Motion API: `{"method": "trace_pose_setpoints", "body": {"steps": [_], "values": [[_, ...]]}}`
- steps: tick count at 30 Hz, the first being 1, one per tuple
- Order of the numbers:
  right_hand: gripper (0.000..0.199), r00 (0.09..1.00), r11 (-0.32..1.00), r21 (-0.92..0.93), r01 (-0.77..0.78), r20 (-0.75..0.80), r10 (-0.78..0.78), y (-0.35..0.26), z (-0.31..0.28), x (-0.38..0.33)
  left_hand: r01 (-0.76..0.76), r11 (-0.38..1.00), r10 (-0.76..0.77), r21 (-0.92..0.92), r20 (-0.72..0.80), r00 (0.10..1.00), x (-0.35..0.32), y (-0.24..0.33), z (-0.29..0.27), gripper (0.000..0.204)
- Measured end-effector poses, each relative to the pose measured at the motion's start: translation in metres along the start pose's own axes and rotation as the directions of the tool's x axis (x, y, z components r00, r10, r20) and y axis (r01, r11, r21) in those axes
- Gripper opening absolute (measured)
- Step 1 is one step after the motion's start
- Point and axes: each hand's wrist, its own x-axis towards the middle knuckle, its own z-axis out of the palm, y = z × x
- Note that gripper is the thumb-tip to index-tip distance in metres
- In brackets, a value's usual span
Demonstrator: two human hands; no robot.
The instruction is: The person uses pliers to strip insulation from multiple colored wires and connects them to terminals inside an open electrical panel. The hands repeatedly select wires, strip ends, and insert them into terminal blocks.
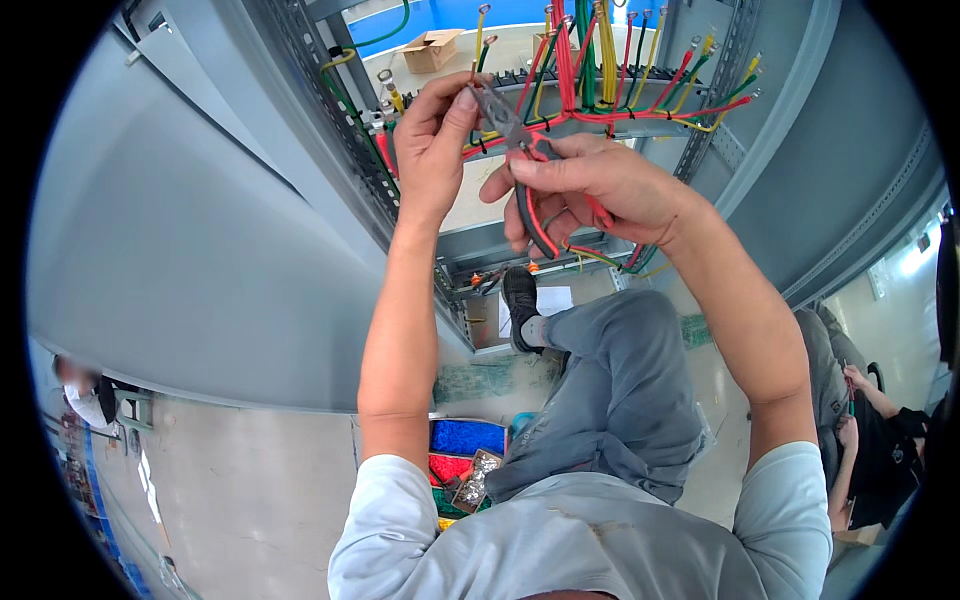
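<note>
My right hand (605, 188) is wrapped around the red-and-black handles of a pair of pliers (537, 215). Their grey jaws point up and to the left, with the tips beside the fingertips of my left hand (437, 140). Thumb and forefinger of that left hand are pinched together on a thin wire (473, 68); its lower part is hidden by the fingers. Close by rises a bundle of red wires (564, 70), with green wires (587, 65) and yellow wires (608, 70) alongside. Several branches end in metal ring lugs.
A grey metal cabinet frame with a perforated upright (335, 110) surrounds my arms. Below are blue, red and green small parts in a bin (468, 437) and a box of metal pieces (476, 482). A cardboard box (431, 51) lies beyond. Another person (880, 440) sits at right.
</note>
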Motion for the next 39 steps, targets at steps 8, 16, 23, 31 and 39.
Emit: {"method": "trace_pose_setpoints", "body": {"steps": [8, 16, 23, 31, 39], "values": [[0.034, 0.993, 0.984, 0.165, -0.074, 0.102, 0.058, 0.002, -0.014, 0.009, 0.032, 0.989, -0.02, -0.144, 0.085, 0.996, 0.003, -0.004, -0.006, 0.029], [0.034, 0.956, 0.88, 0.41, -0.241, 0.255, 0.143, 0.017, -0.005, 0.0, 0.107, 0.985, -0.051, -0.137, 0.361, 0.931, 0.001, 0.009, -0.02, 0.031], [0.032, 0.933, 0.81, -0.585, -0.042, -0.313, -0.177, 0.002, 0.008, -0.004, 0.044, 0.997, -0.029, -0.06, 0.234, 0.972, -0.002, 0.001, -0.01, 0.024], [0.029, 0.815, 0.448, -0.879, -0.164, -0.376, -0.441, -0.009, -0.01, -0.005, 0.12, 0.992, -0.109, -0.024, 0.28, 0.954, 0.018, -0.005, 0.003, 0.04], [0.029, 0.785, 0.292, -0.942, -0.167, -0.307, -0.539, 0.015, 0.002, 0.001, 0.139, 0.987, -0.118, -0.078, 0.232, 0.966, 0.008, 0.007, 0.003, 0.048]]}}
